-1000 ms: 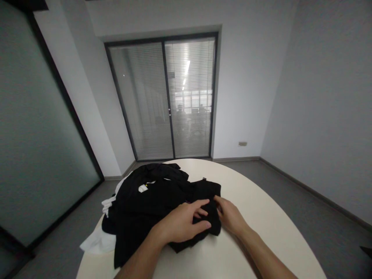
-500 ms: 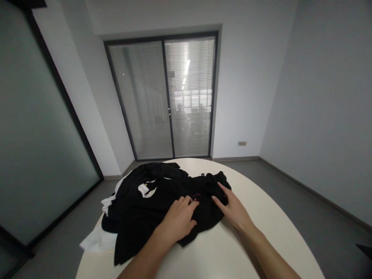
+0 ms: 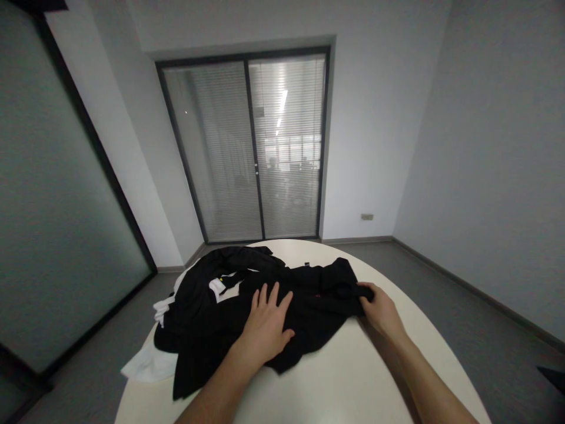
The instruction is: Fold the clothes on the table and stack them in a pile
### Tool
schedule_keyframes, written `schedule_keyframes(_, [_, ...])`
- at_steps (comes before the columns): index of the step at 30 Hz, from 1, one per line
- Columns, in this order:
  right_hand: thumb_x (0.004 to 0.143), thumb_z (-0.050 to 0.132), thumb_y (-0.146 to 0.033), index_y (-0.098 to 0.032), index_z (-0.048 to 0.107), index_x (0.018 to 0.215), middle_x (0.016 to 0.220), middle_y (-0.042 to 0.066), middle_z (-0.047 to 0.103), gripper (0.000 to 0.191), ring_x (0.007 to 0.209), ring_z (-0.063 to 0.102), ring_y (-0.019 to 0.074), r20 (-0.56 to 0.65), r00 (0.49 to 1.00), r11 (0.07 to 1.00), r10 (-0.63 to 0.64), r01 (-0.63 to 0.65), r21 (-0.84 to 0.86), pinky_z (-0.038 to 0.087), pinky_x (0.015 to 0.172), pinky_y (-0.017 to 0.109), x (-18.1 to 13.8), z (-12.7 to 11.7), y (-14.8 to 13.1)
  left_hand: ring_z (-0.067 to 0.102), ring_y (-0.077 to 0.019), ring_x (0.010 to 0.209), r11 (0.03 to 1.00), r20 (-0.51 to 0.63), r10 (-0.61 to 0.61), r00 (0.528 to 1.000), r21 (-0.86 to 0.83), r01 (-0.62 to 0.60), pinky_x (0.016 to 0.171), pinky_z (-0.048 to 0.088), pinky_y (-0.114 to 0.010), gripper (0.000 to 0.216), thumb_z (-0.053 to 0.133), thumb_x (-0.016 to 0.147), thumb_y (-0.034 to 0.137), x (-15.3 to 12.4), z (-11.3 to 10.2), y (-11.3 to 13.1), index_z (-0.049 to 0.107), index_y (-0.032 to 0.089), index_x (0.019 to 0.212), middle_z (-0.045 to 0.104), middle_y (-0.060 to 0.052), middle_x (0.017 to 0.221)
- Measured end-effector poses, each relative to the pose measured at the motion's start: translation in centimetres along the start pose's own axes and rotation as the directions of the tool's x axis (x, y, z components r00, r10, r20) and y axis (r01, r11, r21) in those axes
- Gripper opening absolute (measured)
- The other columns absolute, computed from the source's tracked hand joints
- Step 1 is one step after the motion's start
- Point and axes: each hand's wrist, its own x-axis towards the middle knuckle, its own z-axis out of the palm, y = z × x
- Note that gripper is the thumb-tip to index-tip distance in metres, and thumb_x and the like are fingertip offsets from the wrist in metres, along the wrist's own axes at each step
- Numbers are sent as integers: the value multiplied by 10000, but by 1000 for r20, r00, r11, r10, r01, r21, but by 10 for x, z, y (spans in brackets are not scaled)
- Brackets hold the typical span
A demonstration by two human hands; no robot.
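Spread over the near part of the table is a black garment [image 3: 309, 318], rumpled, its exact kind hard to make out. My left hand [image 3: 267, 324] lies flat on its middle with the fingers spread. At the garment's right end, my right hand [image 3: 379, 306] pinches a edge of the black cloth between thumb and fingers and holds it out to the right. A second dark garment [image 3: 198, 282] lies bunched behind and to the left, partly covered. White cloth [image 3: 152, 364] sticks out from under the pile at the left, and a white piece [image 3: 217, 287] shows in a gap.
The round cream table [image 3: 335, 377] curves away on the right and far sides. Beyond it stands a glazed double door [image 3: 289, 176] with blinds. A frosted glass panel [image 3: 66, 194] is on the left. A wall socket [image 3: 366, 217] sits low on the far wall.
My right hand has moved right and pulled the garment's end outward with it, smoothing the bunched cloth. My left hand has spread its fingers and stays on the cloth.
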Motion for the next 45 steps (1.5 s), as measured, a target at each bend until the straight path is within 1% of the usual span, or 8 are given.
schedule_keyframes(8, [787,567,-332,-197,694,1150,1060,98,735,408,978,688,266,83,994,997,73,-75,29,522,892,377,-2,11,1,674,-257,1024,954,150,176,973,-268,-132,916,492,-347,390,703,833,284,-7,-9,16,666,224,1217,731,-58,1083])
schedule_keyframes(13, [782,550,-296,-117,653,1234,1139,160,717,497,1058,677,286,-60,962,926,265,-237,293,512,952,388,16,4,21,709,-195,951,713,411,513,753,-693,-108,809,536,-269,456,645,888,364,-11,-12,19,616,221,1320,750,-52,1094])
schedule_keyframes(18, [711,699,-483,-113,430,1450,1369,208,573,869,1251,564,352,23,992,926,128,-128,357,467,1042,463,12,10,18,528,-305,1293,950,165,151,975,-298,-97,1096,398,-426,635,704,824,305,-7,-10,2,523,219,1426,556,-117,1427])
schedule_keyframes(27, [668,663,-210,-179,369,1493,1517,158,399,876,1427,379,310,121,988,991,-92,79,111,293,1196,464,2,25,26,659,-263,1023,959,305,263,915,-191,-212,920,498,-374,146,630,850,185,-13,-10,27,729,231,947,714,-50,982])
schedule_keyframes(30, [761,577,-218,-190,396,1472,1553,133,358,734,1455,334,280,41,984,976,-172,165,141,277,1207,447,10,24,24,541,-287,1237,947,181,283,942,-208,-245,1032,431,-409,103,627,867,223,-13,-8,30,691,225,947,582,-76,1325])
schedule_keyframes(36, [853,558,-442,-153,423,1447,1487,203,402,674,1369,449,346,-51,999,999,-11,8,-48,392,1120,482,11,9,13,640,-274,1095,951,243,215,946,-273,-146,970,481,-401,453,659,848,273,-12,-10,26,562,238,1289,661,-69,1190])
schedule_keyframes(40, [808,588,-608,-151,340,1505,1231,227,595,870,1065,659,387,52,984,974,170,-160,-158,506,918,527,-1,-7,5,633,-317,1077,988,217,117,969,-124,-91,913,498,-431,260,667,849,302,-12,-11,29,680,224,1096,678,-92,1112])
schedule_keyframes(45, [755,627,-308,-177,145,1564,1036,115,695,951,919,707,293,246,966,994,82,-98,53,530,848,424,-14,-2,6,642,-306,1022,995,205,52,977,-97,-33,868,494,-406,171,694,829,301,-13,-12,35,656,212,970,686,-81,1042])
